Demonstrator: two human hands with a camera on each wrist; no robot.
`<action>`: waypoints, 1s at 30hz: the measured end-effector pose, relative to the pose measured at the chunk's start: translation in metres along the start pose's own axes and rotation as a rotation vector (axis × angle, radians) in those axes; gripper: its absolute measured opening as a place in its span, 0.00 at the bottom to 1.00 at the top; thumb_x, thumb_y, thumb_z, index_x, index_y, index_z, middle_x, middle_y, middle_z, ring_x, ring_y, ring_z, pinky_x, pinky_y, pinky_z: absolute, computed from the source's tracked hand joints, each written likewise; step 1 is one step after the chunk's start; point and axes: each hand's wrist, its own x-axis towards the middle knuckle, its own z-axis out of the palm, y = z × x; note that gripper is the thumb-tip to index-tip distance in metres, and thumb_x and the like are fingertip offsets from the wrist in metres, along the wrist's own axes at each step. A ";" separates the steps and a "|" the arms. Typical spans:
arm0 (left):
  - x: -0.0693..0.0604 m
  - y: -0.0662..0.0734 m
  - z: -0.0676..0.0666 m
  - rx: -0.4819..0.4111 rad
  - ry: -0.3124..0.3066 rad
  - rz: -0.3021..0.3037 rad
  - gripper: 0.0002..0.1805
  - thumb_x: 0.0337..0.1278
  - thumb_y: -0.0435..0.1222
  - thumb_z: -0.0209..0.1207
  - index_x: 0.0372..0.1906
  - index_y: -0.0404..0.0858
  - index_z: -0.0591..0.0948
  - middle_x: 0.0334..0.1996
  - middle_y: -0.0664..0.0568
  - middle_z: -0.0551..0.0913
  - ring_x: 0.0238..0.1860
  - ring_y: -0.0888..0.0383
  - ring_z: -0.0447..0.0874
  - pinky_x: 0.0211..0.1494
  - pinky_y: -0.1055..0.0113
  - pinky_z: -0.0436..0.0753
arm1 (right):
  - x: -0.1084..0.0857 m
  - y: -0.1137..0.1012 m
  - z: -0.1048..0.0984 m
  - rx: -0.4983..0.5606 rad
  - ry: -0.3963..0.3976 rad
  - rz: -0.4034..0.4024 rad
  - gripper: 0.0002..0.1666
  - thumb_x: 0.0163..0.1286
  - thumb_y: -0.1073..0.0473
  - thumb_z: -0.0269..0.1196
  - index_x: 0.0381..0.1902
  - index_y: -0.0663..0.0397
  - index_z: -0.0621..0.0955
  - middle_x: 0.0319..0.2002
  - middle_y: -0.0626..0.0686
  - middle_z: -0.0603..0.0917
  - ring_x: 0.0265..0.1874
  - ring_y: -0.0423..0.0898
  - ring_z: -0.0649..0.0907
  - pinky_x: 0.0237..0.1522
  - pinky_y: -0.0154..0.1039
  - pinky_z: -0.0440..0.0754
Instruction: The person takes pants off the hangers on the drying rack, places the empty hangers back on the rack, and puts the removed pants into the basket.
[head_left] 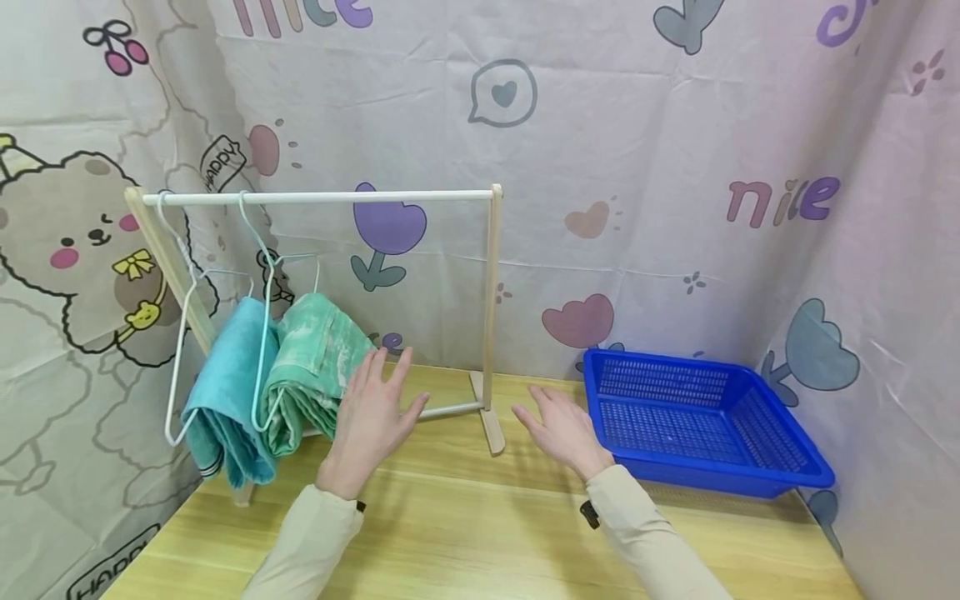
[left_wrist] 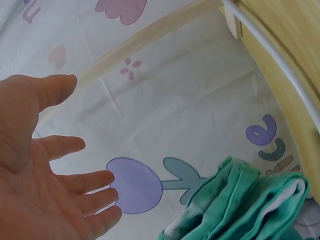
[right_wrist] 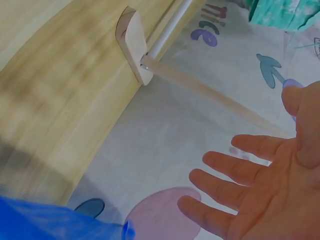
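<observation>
On the left, your rack holds the folded blue garment, and just right of it hangs the green garment. Here's your left hand, fingers straight, thumb spread, near the green garment but apart from it. Right of the rack, over the tabletop, your right hand hovers, fingers extended, well apart from the left; just beside it sits the blue basket.

The head view looks forward and down over both sleeves, far enough back to frame the rack and blue basket; the wrist views, close and rolled, face the printed curtain past the left hand and right hand, sharing the green cloth and the rack's upright
</observation>
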 end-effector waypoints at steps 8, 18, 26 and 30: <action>-0.001 -0.009 -0.017 -0.012 0.076 0.002 0.36 0.57 0.44 0.67 0.68 0.37 0.70 0.63 0.28 0.68 0.69 0.31 0.60 0.72 0.39 0.61 | 0.012 -0.020 0.002 0.021 -0.010 -0.010 0.34 0.75 0.36 0.50 0.68 0.49 0.73 0.64 0.55 0.77 0.63 0.57 0.77 0.59 0.60 0.75; -0.003 -0.010 -0.052 0.023 0.331 0.019 0.27 0.55 0.29 0.66 0.61 0.31 0.75 0.62 0.29 0.69 0.71 0.33 0.59 0.74 0.40 0.57 | 0.032 -0.029 0.005 0.020 0.089 -0.047 0.26 0.72 0.41 0.58 0.60 0.48 0.80 0.56 0.52 0.84 0.52 0.54 0.84 0.46 0.54 0.83; -0.012 -0.006 -0.080 0.047 0.416 -0.082 0.23 0.58 0.26 0.61 0.59 0.29 0.74 0.62 0.30 0.69 0.71 0.33 0.57 0.75 0.40 0.54 | 0.052 -0.034 0.008 0.039 0.104 -0.052 0.19 0.72 0.48 0.60 0.56 0.48 0.82 0.52 0.52 0.86 0.49 0.53 0.85 0.45 0.52 0.84; -0.015 -0.008 -0.089 0.041 0.421 -0.111 0.23 0.58 0.26 0.60 0.59 0.27 0.73 0.62 0.29 0.69 0.72 0.33 0.57 0.73 0.37 0.55 | 0.060 -0.038 0.008 0.051 0.089 -0.048 0.20 0.72 0.50 0.60 0.57 0.51 0.81 0.53 0.53 0.85 0.49 0.54 0.85 0.45 0.52 0.84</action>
